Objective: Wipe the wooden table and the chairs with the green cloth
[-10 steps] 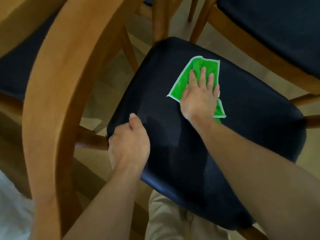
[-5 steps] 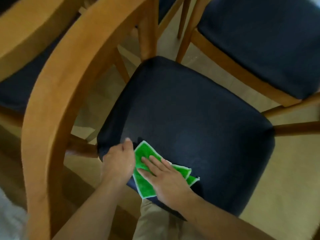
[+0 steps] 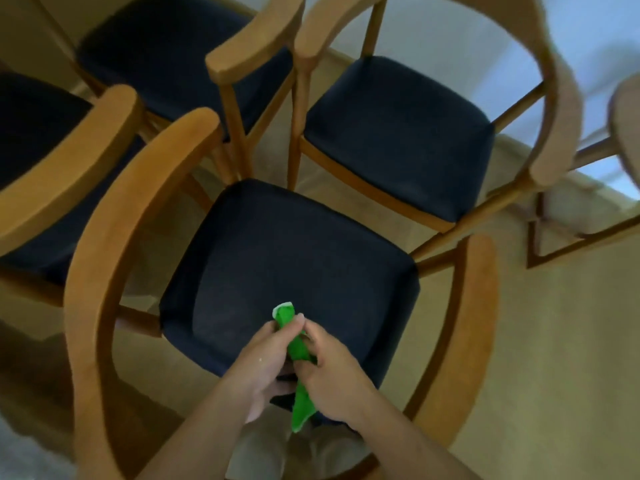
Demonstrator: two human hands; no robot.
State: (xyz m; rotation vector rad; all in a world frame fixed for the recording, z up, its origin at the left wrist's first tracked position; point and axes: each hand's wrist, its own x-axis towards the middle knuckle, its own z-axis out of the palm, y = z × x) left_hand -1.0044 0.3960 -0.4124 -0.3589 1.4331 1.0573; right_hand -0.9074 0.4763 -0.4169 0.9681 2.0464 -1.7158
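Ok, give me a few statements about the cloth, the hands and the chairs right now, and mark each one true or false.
1. Both hands hold the green cloth. True: the left hand and the right hand grip it between them.
2. The cloth lies spread flat on the seat. False: it is bunched into a narrow strip, lifted above the near chair's seat.
3. The seat cushions are dark. True.
4. Only one chair is in view. False: several wooden chairs stand close together, such as the one behind on the right.
5. The left hand grips the seat edge. False: it holds the cloth.
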